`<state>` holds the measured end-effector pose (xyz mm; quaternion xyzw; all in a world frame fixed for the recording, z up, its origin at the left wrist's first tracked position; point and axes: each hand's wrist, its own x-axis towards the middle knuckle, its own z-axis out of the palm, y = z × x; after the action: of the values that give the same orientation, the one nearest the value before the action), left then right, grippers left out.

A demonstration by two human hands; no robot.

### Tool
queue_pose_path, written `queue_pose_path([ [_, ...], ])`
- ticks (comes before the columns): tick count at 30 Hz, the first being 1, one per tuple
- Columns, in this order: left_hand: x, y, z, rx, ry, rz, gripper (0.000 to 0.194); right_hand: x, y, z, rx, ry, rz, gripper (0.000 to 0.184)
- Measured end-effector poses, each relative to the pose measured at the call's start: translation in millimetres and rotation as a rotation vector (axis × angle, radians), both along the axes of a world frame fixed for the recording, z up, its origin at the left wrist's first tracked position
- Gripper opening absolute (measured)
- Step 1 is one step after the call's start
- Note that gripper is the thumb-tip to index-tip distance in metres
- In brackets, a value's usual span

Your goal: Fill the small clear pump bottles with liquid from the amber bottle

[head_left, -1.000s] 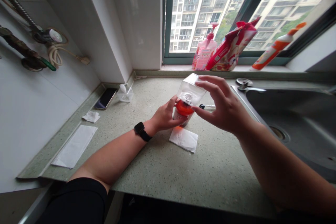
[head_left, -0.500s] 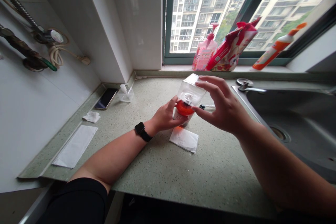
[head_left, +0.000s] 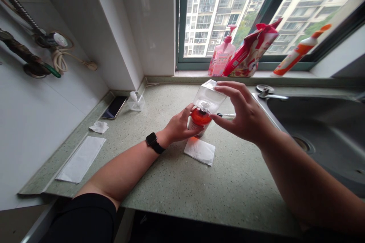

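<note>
My left hand (head_left: 179, 124), below a wrist with a black watch, is closed around a small orange-red bottle (head_left: 200, 117) with a pale label that stands on the counter. Tilted over its top is a clear, square-sided plastic container (head_left: 210, 94); my right hand (head_left: 245, 115) grips it between thumb and fingers from the right. A round, ring-like part of the container sits just above the bottle's dark top; whether they touch I cannot tell. A folded white tissue (head_left: 200, 152) lies in front of the bottle. Behind my right thumb a small dark-tipped item (head_left: 219, 114) is partly hidden.
A phone (head_left: 114, 107), a small clear cup (head_left: 135, 101), a crumpled tissue (head_left: 98, 127) and a folded paper towel (head_left: 82, 158) lie to the left. The sink (head_left: 310, 121) is at right. A pink pump bottle (head_left: 221, 59), red bag (head_left: 251, 55) and orange-white bottle (head_left: 296, 56) line the windowsill.
The clear container has tipped slightly, its lower left side rising a little, and more of the bottle's dark top shows. Both hands keep their holds.
</note>
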<state>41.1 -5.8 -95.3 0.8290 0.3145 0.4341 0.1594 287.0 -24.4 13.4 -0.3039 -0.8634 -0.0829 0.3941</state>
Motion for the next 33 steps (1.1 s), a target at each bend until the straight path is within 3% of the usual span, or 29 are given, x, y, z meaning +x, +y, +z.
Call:
queue_pose_path([
  [10,-1.1,1.2,-1.5,0.011,-0.011,-0.024,0.095,10.7,7.5,1.8,-0.029,-0.011,-0.054,0.078],
  [21,-0.7,1.0,-2.5,-0.010,-0.006,-0.027,0.097,21.5,8.6,7.0,-0.109,-0.063,-0.095,0.085],
  [33,-1.6,-0.2,-3.6,-0.051,0.016,-0.012,0.093,21.5,13.7,0.3,-0.264,-0.104,-0.106,0.082],
])
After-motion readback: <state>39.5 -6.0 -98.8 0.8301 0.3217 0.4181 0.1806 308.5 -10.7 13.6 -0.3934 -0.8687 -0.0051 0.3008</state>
